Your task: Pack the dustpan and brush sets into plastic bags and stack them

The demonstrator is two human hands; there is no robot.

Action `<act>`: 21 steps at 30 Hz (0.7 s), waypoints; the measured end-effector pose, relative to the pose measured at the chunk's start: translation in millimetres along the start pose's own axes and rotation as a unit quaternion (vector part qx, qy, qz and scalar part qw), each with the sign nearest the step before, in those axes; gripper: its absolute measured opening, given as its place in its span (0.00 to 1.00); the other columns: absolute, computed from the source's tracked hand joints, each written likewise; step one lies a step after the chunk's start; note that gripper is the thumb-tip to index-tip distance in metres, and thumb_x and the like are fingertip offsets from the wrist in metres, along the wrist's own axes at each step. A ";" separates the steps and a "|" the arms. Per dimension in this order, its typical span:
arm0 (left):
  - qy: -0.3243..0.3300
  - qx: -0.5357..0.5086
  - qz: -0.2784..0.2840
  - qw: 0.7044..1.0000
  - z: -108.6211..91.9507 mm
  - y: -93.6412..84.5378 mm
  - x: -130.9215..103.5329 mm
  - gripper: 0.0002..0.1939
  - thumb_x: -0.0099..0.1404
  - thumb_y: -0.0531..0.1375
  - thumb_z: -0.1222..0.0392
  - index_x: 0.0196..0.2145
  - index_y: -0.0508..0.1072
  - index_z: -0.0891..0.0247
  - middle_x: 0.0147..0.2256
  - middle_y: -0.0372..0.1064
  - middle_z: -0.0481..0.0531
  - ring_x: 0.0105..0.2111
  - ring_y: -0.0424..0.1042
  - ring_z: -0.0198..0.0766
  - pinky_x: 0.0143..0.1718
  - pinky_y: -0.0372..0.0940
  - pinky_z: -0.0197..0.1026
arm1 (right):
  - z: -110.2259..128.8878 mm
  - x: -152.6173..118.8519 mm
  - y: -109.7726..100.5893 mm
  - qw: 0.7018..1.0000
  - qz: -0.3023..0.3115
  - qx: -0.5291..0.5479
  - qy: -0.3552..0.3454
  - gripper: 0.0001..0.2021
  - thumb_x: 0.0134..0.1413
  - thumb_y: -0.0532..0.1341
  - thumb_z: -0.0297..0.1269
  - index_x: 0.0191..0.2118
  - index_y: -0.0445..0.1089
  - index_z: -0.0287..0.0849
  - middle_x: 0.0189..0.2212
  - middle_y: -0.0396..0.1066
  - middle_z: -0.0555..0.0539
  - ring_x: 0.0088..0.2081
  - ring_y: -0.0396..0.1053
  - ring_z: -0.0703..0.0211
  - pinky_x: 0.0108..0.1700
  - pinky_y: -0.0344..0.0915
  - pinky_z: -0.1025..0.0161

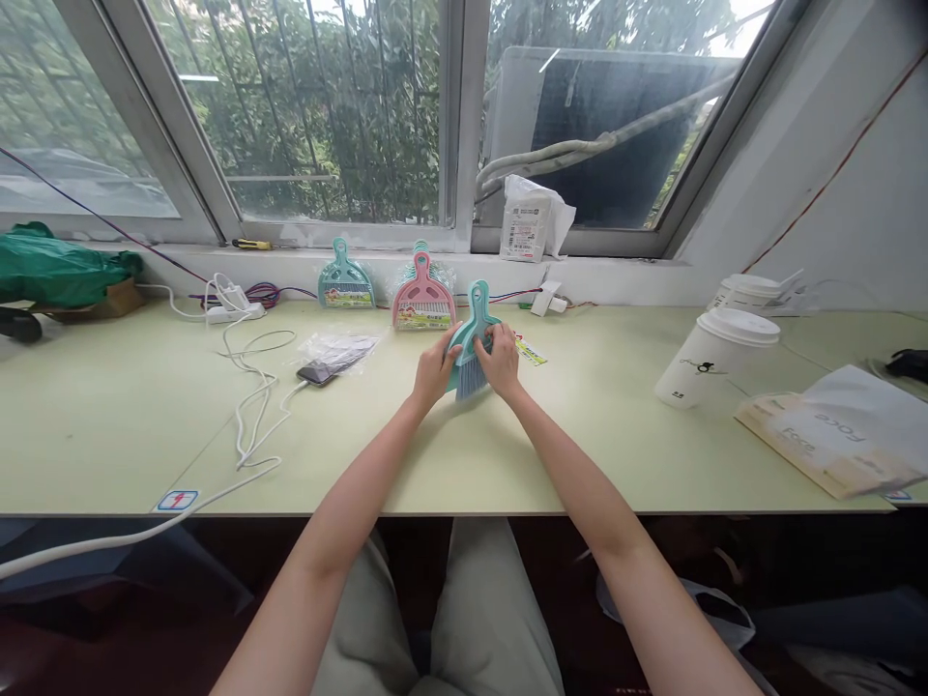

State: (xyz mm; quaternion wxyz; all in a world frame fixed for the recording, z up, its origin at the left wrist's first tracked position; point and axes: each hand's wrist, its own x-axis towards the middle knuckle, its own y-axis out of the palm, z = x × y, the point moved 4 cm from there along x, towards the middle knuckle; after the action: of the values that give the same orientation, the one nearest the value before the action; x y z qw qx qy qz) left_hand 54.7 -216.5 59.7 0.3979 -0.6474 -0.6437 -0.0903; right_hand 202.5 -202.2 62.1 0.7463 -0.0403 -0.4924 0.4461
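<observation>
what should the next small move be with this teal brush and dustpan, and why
I'd probably ease the brush straighter against the dustpan: its bristles slant out beside the pan's edge, whereas the wrapped pink set behind looks neatly lined up, and both hands are already on the pair.
</observation>
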 end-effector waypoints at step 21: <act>-0.277 0.142 -0.109 0.944 91.4 -63.4 21.8 0.10 0.58 0.59 0.53 0.28 0.75 0.63 0.30 0.73 0.60 0.42 0.71 0.55 0.47 0.61 0.52 | -57.4 12.3 -24.0 0.903 0.263 -0.312 0.134 0.11 0.55 0.61 0.39 0.39 0.73 0.36 0.41 0.73 0.34 0.46 0.70 0.44 0.46 0.59 0.54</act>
State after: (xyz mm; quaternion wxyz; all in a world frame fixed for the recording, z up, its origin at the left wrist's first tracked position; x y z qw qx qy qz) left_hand -35.5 -151.3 37.7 0.2794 -0.5094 -0.8015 0.1415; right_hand 263.3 -186.2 53.4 0.6098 -0.4591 -0.4728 0.4401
